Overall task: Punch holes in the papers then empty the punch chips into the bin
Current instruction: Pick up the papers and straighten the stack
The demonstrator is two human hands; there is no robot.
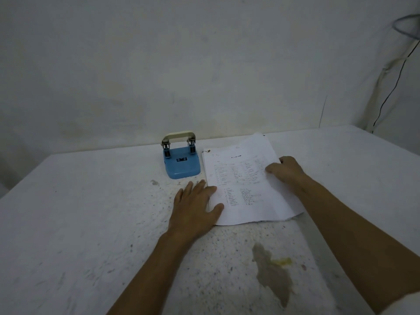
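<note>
A blue two-hole punch with a cream lever stands at the back of the white table, close to the wall. Just right of it lies a thin stack of printed papers, slightly skewed, its top right corner lifted. My left hand lies flat on the table at the stack's left edge, fingers apart, thumb and forefinger resting on the paper. My right hand rests on the stack's right edge with fingers curled over it. No bin is in view.
The white table is speckled and carries a grey-yellow stain near its front right. A bare wall stands right behind the punch. Cables hang down the wall at the far right.
</note>
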